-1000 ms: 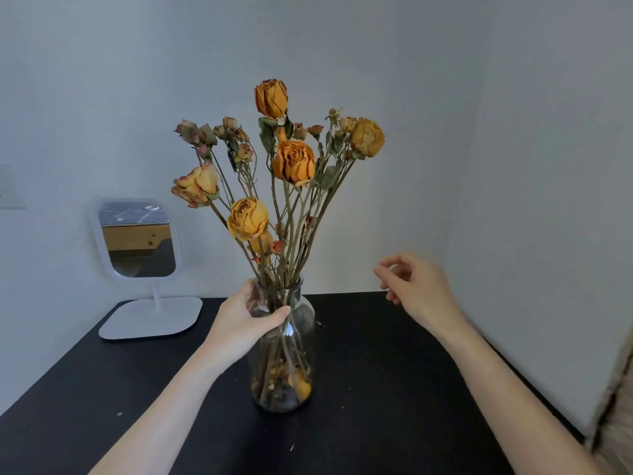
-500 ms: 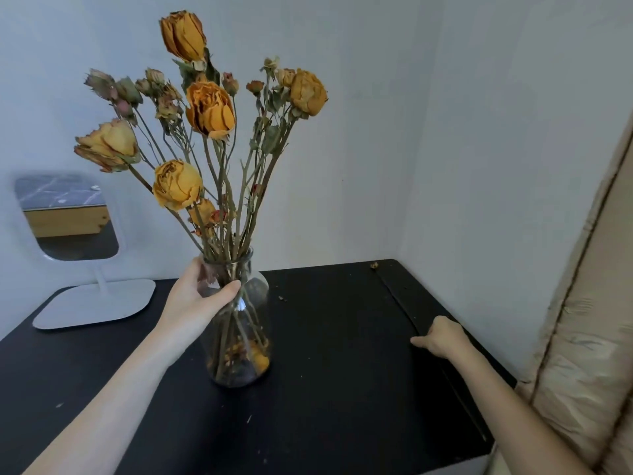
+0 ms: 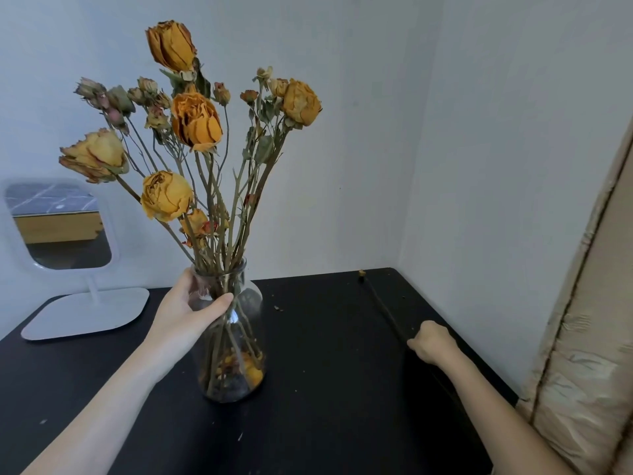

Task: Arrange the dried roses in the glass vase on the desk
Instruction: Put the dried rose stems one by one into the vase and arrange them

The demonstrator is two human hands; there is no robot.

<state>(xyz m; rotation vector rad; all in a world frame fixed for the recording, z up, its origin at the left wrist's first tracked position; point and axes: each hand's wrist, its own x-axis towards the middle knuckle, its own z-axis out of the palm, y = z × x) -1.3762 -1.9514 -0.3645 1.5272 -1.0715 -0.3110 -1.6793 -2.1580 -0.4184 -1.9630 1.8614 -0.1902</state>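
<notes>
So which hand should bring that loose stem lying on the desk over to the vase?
The right hand: it is already closed at the loose stem near the desk's right edge. The left hand is busy gripping the glass vase neck.

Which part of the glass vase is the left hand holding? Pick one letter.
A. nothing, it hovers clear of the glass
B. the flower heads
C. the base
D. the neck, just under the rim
D: the left hand wraps the narrow neck of the glass vase, thumb across the front below the rim.
</notes>
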